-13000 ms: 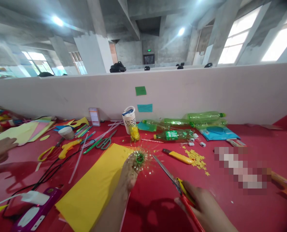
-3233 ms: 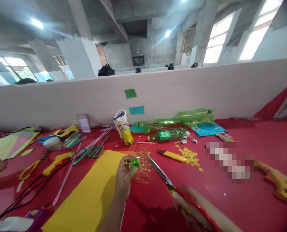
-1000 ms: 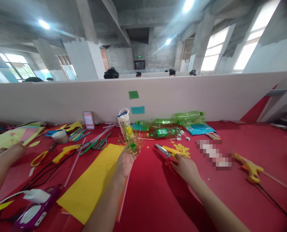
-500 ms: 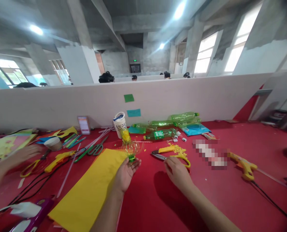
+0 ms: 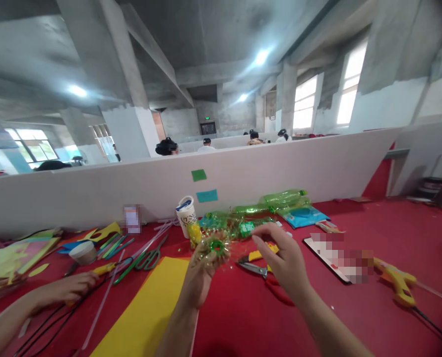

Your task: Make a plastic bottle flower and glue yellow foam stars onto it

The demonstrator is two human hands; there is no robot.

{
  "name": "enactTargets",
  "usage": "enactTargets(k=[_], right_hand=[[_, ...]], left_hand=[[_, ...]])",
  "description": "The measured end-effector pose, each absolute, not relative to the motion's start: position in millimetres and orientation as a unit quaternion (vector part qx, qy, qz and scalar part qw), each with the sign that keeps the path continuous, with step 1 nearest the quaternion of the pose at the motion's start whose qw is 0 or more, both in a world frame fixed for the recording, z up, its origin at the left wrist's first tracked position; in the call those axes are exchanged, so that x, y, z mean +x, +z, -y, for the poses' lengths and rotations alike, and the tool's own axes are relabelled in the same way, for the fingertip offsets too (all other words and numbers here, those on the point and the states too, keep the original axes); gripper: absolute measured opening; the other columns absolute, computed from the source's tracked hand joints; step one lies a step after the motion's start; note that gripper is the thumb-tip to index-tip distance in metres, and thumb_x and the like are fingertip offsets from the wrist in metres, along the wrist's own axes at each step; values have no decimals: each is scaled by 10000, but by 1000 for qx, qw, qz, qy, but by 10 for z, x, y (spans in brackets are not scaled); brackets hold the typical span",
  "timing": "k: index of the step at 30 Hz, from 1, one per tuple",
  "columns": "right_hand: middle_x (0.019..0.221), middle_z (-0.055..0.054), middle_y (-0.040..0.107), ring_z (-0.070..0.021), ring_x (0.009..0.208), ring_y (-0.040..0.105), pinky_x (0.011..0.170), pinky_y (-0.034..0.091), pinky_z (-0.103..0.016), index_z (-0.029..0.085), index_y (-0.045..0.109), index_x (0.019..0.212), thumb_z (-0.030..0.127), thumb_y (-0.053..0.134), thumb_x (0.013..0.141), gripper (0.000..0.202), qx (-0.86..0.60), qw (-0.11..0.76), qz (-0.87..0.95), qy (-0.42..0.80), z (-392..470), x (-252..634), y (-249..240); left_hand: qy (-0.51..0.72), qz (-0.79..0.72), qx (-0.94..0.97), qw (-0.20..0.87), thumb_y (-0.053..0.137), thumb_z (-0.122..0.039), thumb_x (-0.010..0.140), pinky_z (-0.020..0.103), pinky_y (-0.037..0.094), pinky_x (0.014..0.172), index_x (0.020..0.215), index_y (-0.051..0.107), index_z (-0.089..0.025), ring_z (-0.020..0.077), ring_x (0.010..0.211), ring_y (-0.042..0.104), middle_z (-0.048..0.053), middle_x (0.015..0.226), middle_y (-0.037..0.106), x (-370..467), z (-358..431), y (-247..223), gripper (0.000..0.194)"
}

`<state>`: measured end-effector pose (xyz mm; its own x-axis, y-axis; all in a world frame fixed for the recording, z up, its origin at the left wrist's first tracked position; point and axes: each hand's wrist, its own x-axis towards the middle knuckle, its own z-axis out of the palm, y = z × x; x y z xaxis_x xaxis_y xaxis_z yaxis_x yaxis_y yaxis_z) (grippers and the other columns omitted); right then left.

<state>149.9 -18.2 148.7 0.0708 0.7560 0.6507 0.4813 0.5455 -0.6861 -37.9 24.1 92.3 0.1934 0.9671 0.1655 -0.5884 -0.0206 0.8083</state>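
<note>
My left hand point(image 5: 202, 275) is closed around a cut bottle top point(image 5: 226, 243) of clear green plastic. Its green neck ring faces me and thin cut strips fan out around it. To the right, my right hand point(image 5: 284, 253) hovers with curved fingers, thumb and forefinger slightly apart, and I see nothing in it. Below and beside it lie scissors point(image 5: 253, 268) with yellow and red handles, partly hidden by the hand, and a yellow utility knife point(image 5: 256, 255). A yellow flower-like piece point(image 5: 194, 234) stands just behind the bottle top.
Green plastic bottles point(image 5: 284, 198) and a blue packet point(image 5: 304, 217) lie along the white partition point(image 5: 280, 163), near a white cup point(image 5: 186, 218). Yellow paper point(image 5: 142, 312) is at left, where another person's hand point(image 5: 72, 287) holds a glue gun point(image 5: 103, 269). A second glue gun point(image 5: 399, 285) lies right, beside a phone point(image 5: 327, 260).
My right hand has let go of the scissors and lifted. My left hand has tipped the bottle top so its neck faces me. The other person's hand has moved onto the left glue gun.
</note>
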Motion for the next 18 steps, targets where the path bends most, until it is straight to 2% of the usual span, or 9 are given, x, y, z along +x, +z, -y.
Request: enactTargets(k=[2, 5, 10, 14, 18], right_hand=[[790, -13, 587, -145, 737, 562, 664, 443, -259, 203, 573, 856, 210, 489, 885, 89, -408, 625, 659, 99, 271, 1492, 1691], [818, -20, 600, -152, 767, 568, 678, 448, -277, 213, 580, 875, 151, 505, 870, 97, -374, 646, 662, 73, 373, 1484, 1794], [834, -27, 626, -175, 805, 578, 743, 452, -336, 223, 592, 880, 137, 508, 865, 121, -387, 614, 687, 41, 346, 1549, 1694], [837, -10, 647, -177, 817, 596, 756, 459, -331, 245, 587, 901, 138, 518, 864, 133, -391, 584, 710, 43, 237, 1584, 1652], [871, -9, 655, -186, 851, 601, 790, 458, -338, 260, 567, 924, 142, 522, 868, 138, -396, 559, 728, 28, 178, 1579, 1648]], left_hand=[[594, -239, 430, 636, 710, -170, 673, 363, 493, 804, 1032, 642, -220, 225, 855, 664, 41, 906, 702, -353, -295, 1075, 369], [579, -238, 468, 624, 700, -144, 666, 348, 484, 811, 1006, 651, -212, 242, 921, 645, 59, 973, 697, -303, -334, 1181, 350], [553, -251, 448, 656, 734, -126, 617, 329, 492, 780, 1023, 645, -235, 243, 911, 650, 50, 988, 699, -254, -366, 1122, 429], [550, -284, 432, 656, 750, -121, 580, 319, 504, 713, 1006, 649, -238, 248, 869, 661, 51, 973, 703, -259, -439, 1058, 453], [544, -291, 449, 647, 726, -99, 616, 320, 497, 758, 1038, 637, -245, 251, 937, 643, 54, 1034, 695, -262, -519, 1025, 455]])
